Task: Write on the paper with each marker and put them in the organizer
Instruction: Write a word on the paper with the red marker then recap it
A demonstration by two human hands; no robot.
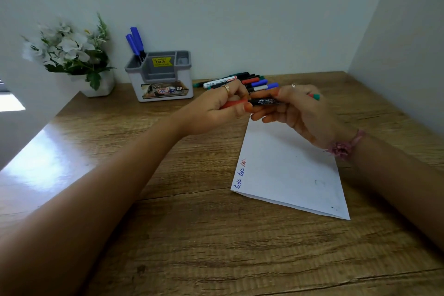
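My left hand [216,108] grips the red cap end of a black-barrelled marker [264,101], while my right hand [298,113] holds the barrel; a red-and-green tip shows past my right fingers. Both hands meet above the top edge of the white paper [288,170], which bears blue and red writing along its left edge. A grey-and-white organizer [163,79] stands at the back with two blue markers [135,42] in its left compartment. Several loose markers [252,81] lie in a pile behind my hands.
A white pot of artificial flowers [79,55] stands left of the organizer. The wooden desk [192,235] is walled at the back and right. A bright reflection lies on the desk's left side.
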